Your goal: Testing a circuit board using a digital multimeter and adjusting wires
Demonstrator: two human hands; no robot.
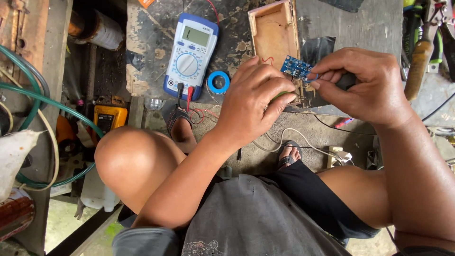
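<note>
A slip is judged likely, since the small blue circuit board (296, 68) is pinched only by the fingertips of the right hand (367, 85) above the workbench's (151, 33) near edge; the left hand (253, 102) is curled narrowly over something green, barely seen; farther off, a multimeter (190, 54) is laid beside a blue tape roll (218, 82).

Worn workbench (151, 33), multimeter (190, 54), blue tape roll (218, 82), wooden box (274, 35)

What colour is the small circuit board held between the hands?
Blue; the circuit board shows in the head view.
</note>
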